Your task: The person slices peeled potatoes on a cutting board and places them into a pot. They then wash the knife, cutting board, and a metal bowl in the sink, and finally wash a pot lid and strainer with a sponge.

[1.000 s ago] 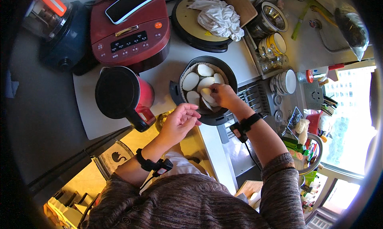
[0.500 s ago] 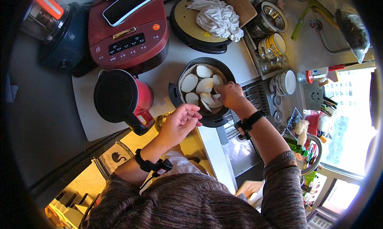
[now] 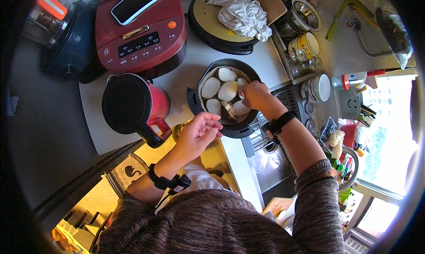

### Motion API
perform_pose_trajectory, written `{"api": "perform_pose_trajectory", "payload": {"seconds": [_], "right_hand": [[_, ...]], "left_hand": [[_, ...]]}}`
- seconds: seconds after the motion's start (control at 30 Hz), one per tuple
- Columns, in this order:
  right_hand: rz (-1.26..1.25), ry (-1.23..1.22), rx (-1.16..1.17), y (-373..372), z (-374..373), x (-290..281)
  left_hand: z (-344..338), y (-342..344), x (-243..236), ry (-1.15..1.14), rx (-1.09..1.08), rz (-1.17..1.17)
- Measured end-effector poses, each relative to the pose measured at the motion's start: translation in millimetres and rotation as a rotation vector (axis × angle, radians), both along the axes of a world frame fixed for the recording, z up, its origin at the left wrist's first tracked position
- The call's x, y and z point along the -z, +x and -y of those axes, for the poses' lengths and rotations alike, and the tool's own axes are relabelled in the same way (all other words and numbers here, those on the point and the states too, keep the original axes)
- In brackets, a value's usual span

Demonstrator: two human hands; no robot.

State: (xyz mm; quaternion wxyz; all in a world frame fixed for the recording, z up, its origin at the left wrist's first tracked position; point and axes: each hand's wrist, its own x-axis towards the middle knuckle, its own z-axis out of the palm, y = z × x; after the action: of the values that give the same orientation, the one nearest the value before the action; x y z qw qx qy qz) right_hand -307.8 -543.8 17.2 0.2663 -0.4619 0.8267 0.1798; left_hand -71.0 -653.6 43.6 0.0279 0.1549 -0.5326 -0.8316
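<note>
A round black pot-like basket, lined with pleated paper, stands on the light countertop. In it lie several halved taros, most with the white cut face up. One taro piece near the middle shows ringed brown skin. Reaching over the basket's right side, my right hand has its fingers closed at a white half, which they partly cover. Close to the basket's near left rim, my left hand is loosely curled with its fingers apart and holds nothing.
A red kettle with a black lid stands left of the basket. Behind are a red cooker with a phone on it and a round griddle bearing a white cloth. A sink and stacked bowls are at right.
My right hand has shifted slightly up within the basket. Overlapping taro pieces are now spread apart, and one shows brown skin. My left hand has hardly moved.
</note>
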Motion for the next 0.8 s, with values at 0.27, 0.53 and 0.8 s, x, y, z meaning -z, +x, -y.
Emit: {"api": "perform_pose_trajectory", "payload": {"seconds": [0.27, 0.53, 0.8], "right_hand": [[0.318, -0.329, 0.169, 30, -6, 7], [0.368, -0.360, 0.166, 30, -4, 14], [0.472, -0.492, 0.519, 1, -9, 8]], "left_hand": [[1, 1, -2, -0.040, -0.004, 0.002], [7, 1, -2, -0.035, -0.064, -0.031], [13, -2, -5, -0.072, -0.086, -0.020]]}}
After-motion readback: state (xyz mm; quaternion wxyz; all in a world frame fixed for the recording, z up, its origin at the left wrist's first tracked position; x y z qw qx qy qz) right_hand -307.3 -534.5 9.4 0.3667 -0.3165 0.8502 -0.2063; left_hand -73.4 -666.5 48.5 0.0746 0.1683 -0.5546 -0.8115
